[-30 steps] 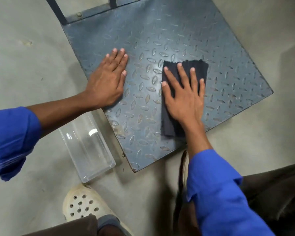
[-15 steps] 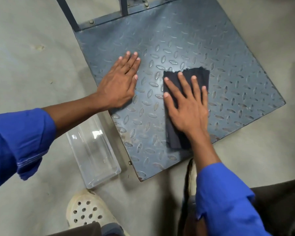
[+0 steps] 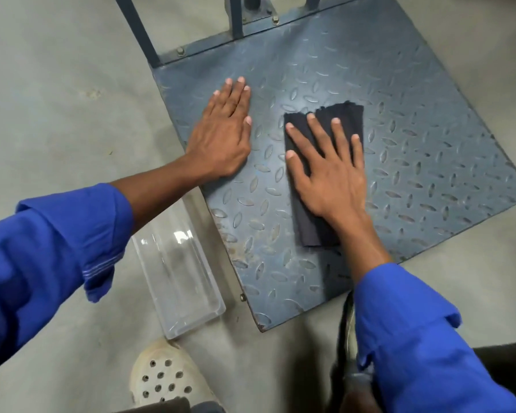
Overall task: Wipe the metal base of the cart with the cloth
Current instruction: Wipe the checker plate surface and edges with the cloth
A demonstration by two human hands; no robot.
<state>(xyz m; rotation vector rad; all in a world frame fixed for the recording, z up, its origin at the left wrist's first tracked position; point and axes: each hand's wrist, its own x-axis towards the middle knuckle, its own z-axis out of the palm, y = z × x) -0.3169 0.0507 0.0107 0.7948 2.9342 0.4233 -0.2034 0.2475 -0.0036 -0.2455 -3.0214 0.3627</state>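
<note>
Now the right hand [image 3: 331, 177] is pressing the dark cloth [image 3: 313, 231] flat, fingers spread wide, near the middle of the cart base [image 3: 429, 138]. The left hand [image 3: 224, 135], fingers together, is bracing by the left edge. Next likely calls for sweeping toward unwiped edges.

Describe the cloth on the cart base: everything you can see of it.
The cloth is dark, nearly black, thin fabric folded into a long strip with a slightly frayed far edge. It lies flat on the diamond-plate metal base, near its middle. The right hand presses on it, fingers spread flat; nothing else touches it.
</note>
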